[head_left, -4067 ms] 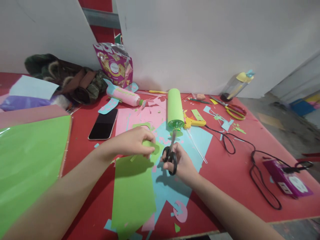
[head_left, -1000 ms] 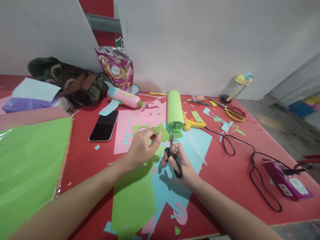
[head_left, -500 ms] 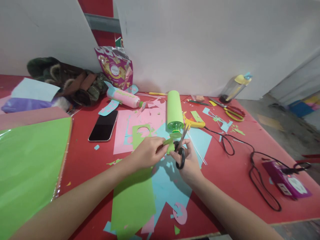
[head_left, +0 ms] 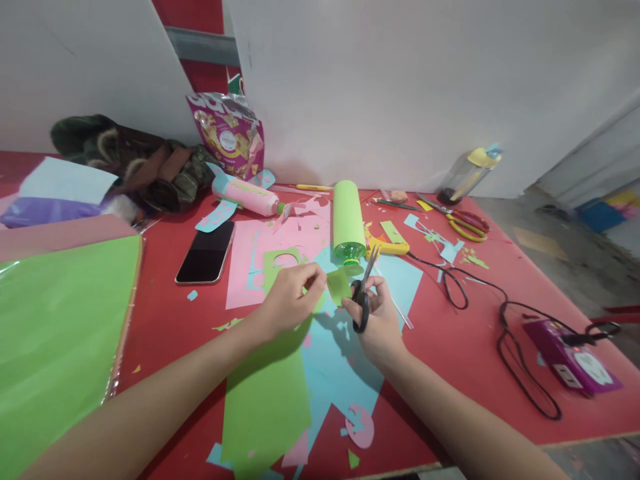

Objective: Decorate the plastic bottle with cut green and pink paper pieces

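A small piece of green paper (head_left: 339, 285) spans the gap between my two hands. The fingertips of my left hand (head_left: 293, 299) are pinched together at its left edge. My right hand (head_left: 379, 323) has black-handled scissors (head_left: 364, 297) around its fingers, blades pointing up, while its thumb and a fingertip pinch the paper's lower right corner. Just beyond lies a bottle wrapped in green paper (head_left: 349, 217), its clear green neck toward me. Beneath my hands are a green sheet (head_left: 267, 407) and a light blue sheet (head_left: 330, 373).
A pink paper-covered bottle (head_left: 245, 197) and a phone (head_left: 206, 255) lie at left. Right of the green bottle are a yellow glue gun (head_left: 387, 247), its black cable and a purple power box (head_left: 573, 357). Paper scraps are scattered about. A snack bag (head_left: 230, 137) stands against the wall.
The green paper piece, folded or curled before, now shows flatter and wider between my hands. My left fingers have shifted slightly left and up. The scissors stay in my right hand.
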Demonstrator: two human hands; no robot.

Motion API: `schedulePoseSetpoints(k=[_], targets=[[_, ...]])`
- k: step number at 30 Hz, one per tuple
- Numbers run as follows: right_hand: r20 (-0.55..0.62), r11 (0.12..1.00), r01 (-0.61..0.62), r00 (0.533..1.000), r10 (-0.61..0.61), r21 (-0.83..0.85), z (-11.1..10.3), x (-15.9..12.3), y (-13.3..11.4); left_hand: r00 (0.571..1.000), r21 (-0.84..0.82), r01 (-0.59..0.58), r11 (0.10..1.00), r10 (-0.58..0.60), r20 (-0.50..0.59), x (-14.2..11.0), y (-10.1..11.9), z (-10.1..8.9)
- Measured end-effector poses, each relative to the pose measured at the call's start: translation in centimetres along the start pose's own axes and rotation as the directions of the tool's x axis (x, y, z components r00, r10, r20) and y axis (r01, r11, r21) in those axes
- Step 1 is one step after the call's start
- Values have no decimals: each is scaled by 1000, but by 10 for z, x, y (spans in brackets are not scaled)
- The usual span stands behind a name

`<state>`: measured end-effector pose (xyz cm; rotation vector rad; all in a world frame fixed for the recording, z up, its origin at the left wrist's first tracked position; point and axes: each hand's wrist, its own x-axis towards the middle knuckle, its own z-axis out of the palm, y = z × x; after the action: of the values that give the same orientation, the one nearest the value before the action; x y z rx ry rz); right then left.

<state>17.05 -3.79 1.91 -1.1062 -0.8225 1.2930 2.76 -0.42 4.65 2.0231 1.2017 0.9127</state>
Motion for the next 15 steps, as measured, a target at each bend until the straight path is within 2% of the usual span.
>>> schedulePoseSetpoints(k=[2,4,7,11,15], targets=[[-13,1000,-14,1000,14,5,0,1,0,999,-49,13,999,-15,-43,0,1,-1],[-21,1000,-22,1000,22,13,0,1,-1,999,-87,-26,996,23,-39,0,0,-1],[-22,1000,-14,1000,14,26,-1,1,-1,989,-115,-135,984,142,48,0,-3,1],[-20,1000,13,1000,-12,19,-1,1,0,947,-85,-233,969,246,207,-2,-5,4],[-5,1000,26,1000,-26,8,0,0,1,946,-63,-236,970,244,211,-2,-6,5]])
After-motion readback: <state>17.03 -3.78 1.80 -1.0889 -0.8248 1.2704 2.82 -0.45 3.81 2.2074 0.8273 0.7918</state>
